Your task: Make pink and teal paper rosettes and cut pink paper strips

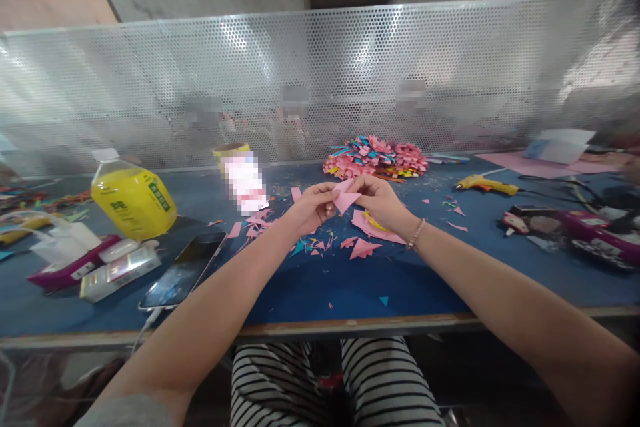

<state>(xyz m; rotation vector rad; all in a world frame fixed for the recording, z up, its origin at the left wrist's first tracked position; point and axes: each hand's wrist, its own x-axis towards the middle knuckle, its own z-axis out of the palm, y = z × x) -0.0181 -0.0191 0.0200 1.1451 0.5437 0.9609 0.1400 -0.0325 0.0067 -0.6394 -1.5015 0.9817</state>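
Both hands meet above the middle of the blue table, gripping one small folded piece of pink paper (346, 200). My left hand (316, 205) pinches its left edge with thumb and fingers. On the opposite side my right hand (383, 202) has its fingers closed on the paper. Under the right hand lies a larger pink sheet (369, 228) with something yellow on it, partly hidden by the hand. A pink folded scrap (365, 249) rests just in front, and small pink and blue cuttings (315, 243) are scattered below the hands.
A heap of pink, blue and yellow paper pieces (375, 157) sits behind the hands. At right are a yellow glue gun (486, 184) and a purple power strip (595, 233). A bottle of yellow liquid (133, 197), a phone (185, 270) and a small box (120, 271) stand left.
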